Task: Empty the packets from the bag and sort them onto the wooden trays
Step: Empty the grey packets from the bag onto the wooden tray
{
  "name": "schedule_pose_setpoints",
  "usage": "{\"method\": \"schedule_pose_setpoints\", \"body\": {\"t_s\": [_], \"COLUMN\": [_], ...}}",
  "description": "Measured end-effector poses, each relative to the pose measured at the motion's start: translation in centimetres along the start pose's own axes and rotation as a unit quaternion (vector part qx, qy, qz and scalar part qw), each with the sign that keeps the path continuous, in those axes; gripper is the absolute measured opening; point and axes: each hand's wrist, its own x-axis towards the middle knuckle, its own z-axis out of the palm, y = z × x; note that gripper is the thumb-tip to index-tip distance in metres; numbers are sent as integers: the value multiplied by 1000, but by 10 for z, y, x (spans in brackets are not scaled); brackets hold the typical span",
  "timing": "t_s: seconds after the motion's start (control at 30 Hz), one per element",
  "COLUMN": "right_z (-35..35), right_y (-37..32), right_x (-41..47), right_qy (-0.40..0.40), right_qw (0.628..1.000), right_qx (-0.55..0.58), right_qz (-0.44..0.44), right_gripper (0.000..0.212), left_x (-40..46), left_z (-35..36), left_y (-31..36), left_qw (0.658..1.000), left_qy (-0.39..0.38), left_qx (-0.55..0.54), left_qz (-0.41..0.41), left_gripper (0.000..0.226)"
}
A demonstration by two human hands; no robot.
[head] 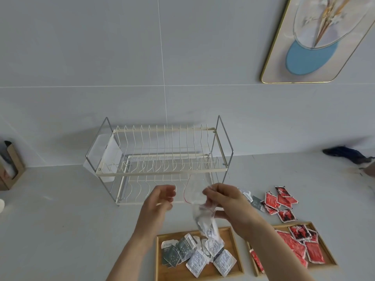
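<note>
Grey-white packets [199, 253] fill my near wooden tray [236, 248]; right hand [227, 201] pinches clear bag [199, 207] above, left hand [160, 199] fingers loosely spread, empty.

Your left hand [160, 199] and right hand [227, 201] are bare, with no gloves, rings or watch showing. Both of your forearms are uncovered to the near edge of view, with no sleeve visible on either.
</note>
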Motion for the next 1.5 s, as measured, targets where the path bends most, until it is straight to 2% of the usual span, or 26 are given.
{"method": "schedule_pose_setpoints", "body": {"t_s": [0.07,0.13,0.2,0.3,0.33,0.43,0.5,0.57,0.7,0.83,0.93,1.03,1.1,1.2,1.27,1.33,1.5], "right_z": [-3,-7,-11,-14,-15,-19,-21,-20,-7,8,5,-6,-14,-27,-34,-37,-30], "right_y": [-10,-19,-25,-24,-20,3,29,59,100,117,125,128,129,132,132,127,107], "right_x": [2,4,7,12,14,18,15,6,-9,-8,-6,-7,-8,-4,2,7,16], "right_qy": [-30,-54,-66,-30,-18,-7,-18,-34,-106,-33,13,32,25,33,40,28,-6], "right_qw": [999,997,993,984,979,971,978,984,987,993,991,990,988,974,951,922,873], "right_qx": [16,49,93,169,198,238,205,164,87,61,56,-20,-78,-194,-298,-385,-485], "right_qz": [9,22,36,48,47,39,44,66,78,96,119,132,132,108,79,42,-47], "right_gripper": [12,10,11,13,19,56,75,84,56,35,28,22,19,17,17,21,20], "left_x": [0,0,0,0,-1,-6,-11,-18,-24,-30,-32,-29,-27,-25,-20,-15,-2], "left_z": [2,8,14,23,24,29,31,32,41,50,47,37,31,21,18,20,40], "left_y": [-9,-12,-9,-7,-9,-18,-27,-35,-52,-64,-78,-95,-101,-106,-107,-102,-85], "left_qw": [994,980,973,976,976,978,977,977,975,976,973,969,974,982,986,986,952], "left_qy": [-89,-176,-216,-217,-216,-198,-171,-129,-40,-16,0,57,92,134,105,37,-109], "left_qx": [62,90,79,28,5,-61,-113,-157,-181,-155,-154,-141,-98,21,107,163,278], "left_qz": [-1,-8,2,9,-1,-31,-52,-70,-121,-154,-172,-194,-182,-135,-77,-23,67], "left_gripper": [72,88,87,80,76,59,58,64,70,74,54,38,43,58,65,66,66]}}
